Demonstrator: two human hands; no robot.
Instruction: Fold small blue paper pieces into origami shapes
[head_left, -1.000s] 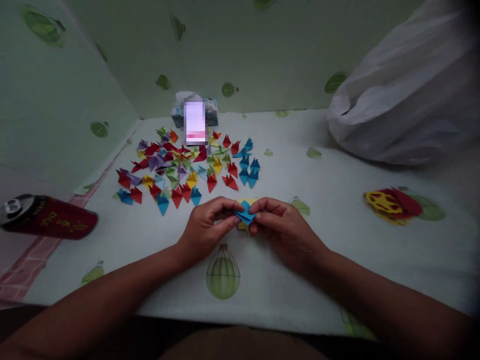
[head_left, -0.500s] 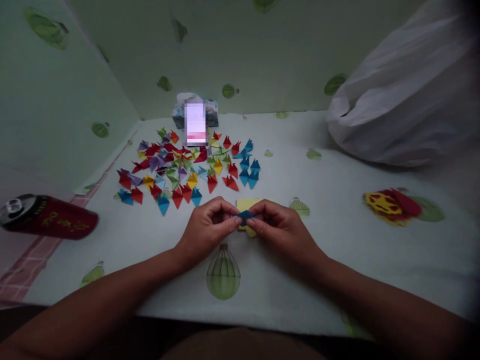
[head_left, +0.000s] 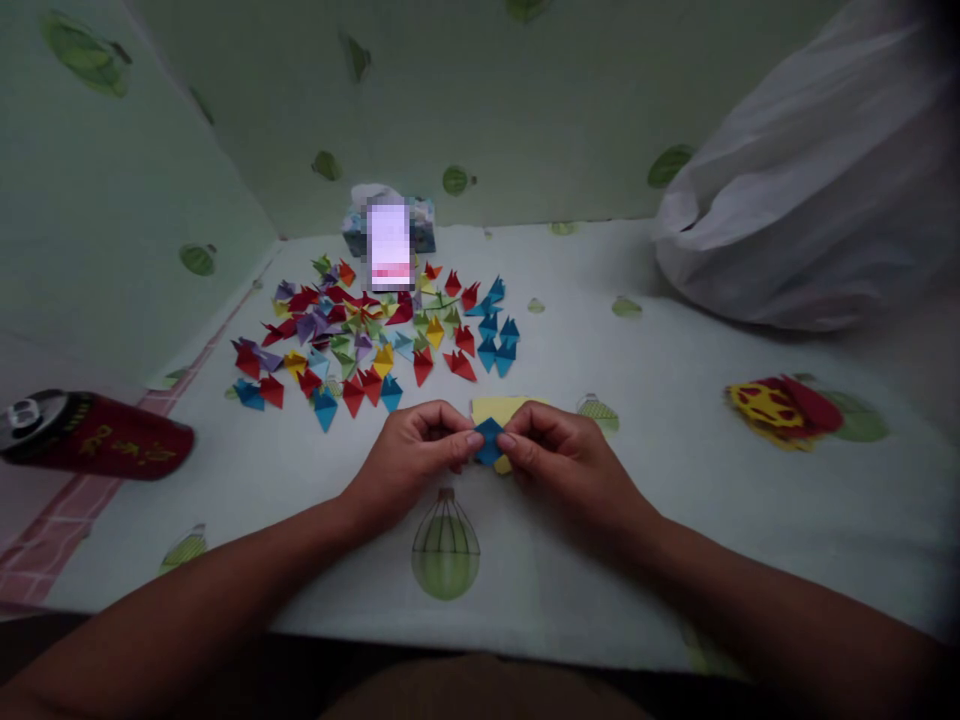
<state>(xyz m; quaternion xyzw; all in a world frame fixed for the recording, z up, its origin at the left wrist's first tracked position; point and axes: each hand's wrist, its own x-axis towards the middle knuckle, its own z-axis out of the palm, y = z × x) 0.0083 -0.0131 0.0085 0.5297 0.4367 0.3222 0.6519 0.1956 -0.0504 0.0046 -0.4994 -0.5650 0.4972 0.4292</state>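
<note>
Between my two hands is a small folded piece of blue paper (head_left: 490,441), a pointed diamond-like shape. My left hand (head_left: 420,445) pinches its left edge with thumb and fingers. On the opposite edge, my right hand (head_left: 551,445) pinches it the same way. Beneath it on the table lies yellow paper (head_left: 496,408), partly hidden by the hands and the blue piece. Farther back and to the left spreads a group of folded paper cranes (head_left: 363,345) in red, blue, yellow, green and purple. Several blue cranes (head_left: 507,357) stand at its right edge.
A phone (head_left: 390,245) with a lit, blurred screen leans on a tissue box (head_left: 425,225) at the back. A red can (head_left: 112,435) is at left. A white plastic bag (head_left: 795,220) fills the back right, with red and yellow paper cutouts (head_left: 780,405) before it.
The blue paper has been tilted, so more of its face shows and it reaches lower between my fingers. My hands have barely shifted otherwise.
</note>
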